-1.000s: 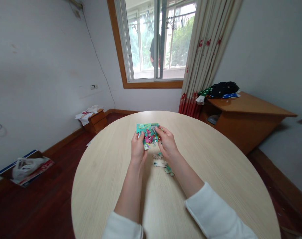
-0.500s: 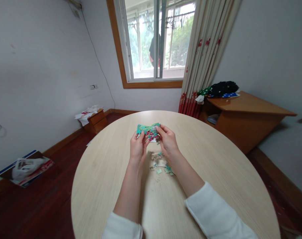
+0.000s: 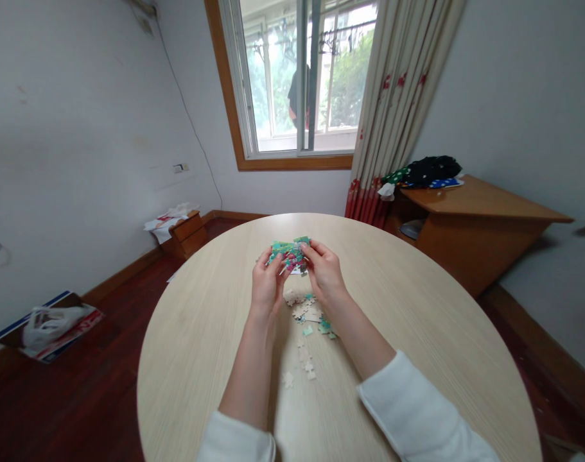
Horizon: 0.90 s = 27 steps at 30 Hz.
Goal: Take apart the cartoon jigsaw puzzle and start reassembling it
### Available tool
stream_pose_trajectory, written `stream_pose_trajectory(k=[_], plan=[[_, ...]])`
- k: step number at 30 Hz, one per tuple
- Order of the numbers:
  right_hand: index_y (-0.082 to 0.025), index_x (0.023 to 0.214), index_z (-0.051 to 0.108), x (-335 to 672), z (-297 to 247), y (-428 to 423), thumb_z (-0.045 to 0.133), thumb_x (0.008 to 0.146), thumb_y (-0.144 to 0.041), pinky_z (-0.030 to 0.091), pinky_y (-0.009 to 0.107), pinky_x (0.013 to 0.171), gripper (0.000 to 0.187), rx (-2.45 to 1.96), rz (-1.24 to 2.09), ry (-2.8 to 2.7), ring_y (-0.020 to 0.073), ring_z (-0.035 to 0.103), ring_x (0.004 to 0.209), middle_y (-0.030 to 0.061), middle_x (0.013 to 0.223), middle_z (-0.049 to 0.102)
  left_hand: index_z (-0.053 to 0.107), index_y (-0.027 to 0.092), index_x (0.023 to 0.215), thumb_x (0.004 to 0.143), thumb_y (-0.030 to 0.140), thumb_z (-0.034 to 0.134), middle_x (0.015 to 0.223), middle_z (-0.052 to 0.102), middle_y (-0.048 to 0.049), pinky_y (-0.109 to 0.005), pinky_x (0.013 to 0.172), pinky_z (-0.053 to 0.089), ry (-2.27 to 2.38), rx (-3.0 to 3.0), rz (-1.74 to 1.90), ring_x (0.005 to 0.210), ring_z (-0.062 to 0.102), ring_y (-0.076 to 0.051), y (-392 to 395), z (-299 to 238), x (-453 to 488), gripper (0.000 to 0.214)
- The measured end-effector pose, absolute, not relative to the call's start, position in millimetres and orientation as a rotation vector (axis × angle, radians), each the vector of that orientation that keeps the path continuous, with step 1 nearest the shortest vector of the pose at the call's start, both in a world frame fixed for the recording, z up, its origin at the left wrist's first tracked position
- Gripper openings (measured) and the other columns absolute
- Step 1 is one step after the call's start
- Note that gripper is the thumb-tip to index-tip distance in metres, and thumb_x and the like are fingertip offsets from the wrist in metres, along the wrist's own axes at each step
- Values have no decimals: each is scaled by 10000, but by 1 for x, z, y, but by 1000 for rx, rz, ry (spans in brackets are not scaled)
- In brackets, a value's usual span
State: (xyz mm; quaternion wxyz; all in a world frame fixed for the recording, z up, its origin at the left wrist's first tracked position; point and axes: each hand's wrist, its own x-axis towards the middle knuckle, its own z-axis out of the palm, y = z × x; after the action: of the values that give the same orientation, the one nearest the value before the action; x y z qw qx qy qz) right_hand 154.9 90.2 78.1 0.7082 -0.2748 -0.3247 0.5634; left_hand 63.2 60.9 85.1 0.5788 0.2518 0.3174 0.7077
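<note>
In the head view, the left hand [image 3: 267, 283] and the right hand [image 3: 327, 274] both gripped a partly joined, buckled jigsaw puzzle [image 3: 291, 253] above the round table [image 3: 196, 340]. Below it, loose puzzle pieces [image 3: 313, 314] lay heaped and scattered between the forearms, the right wrist overlapping the heap's edge. Beyond the table stood a window [image 3: 273, 83] and a red-and-cream curtain [image 3: 393, 96]; to the right, a wooden desk [image 3: 494, 200] bore dark polka-dot cloth [image 3: 431, 171]. A plastic bag [image 3: 51, 326] sat at far left, near the wall.
</note>
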Motion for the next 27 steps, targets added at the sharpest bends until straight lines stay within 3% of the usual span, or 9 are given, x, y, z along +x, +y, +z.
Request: stream_pose_trajectory(k=[11, 19, 27], plan=[[-173, 692, 685, 154, 80, 89, 757, 534, -221, 445, 223, 627, 181, -604, 1255, -712, 94, 573, 639, -31, 691, 669, 593, 172, 861, 621, 179, 730, 718, 629, 19, -266, 684, 494, 722, 593, 1638, 587, 579, -87, 58, 88, 62, 277], [-185, 791, 692, 155, 81, 87, 774, 532, -265, 441, 250, 618, 283, -670, 1222, -751, 109, 572, 635, -26, 678, 655, 631, 165, 840, 629, 229, 721, 798, 677, -18, -259, 699, 463, 657, 628, 1648, 700, 636, -131, 61, 85, 61, 238], [-213, 762, 705, 156, 83, 85, 750, 534, -262, 403, 236, 629, 238, -713, 1206, -751, 111, 586, 686, -27, 703, 672, 638, 166, 763, 657, 256, 681, 776, 669, -15, -283, 765, 442, 650, 682, 1654, 742, 632, -137, 63, 82, 60, 145]])
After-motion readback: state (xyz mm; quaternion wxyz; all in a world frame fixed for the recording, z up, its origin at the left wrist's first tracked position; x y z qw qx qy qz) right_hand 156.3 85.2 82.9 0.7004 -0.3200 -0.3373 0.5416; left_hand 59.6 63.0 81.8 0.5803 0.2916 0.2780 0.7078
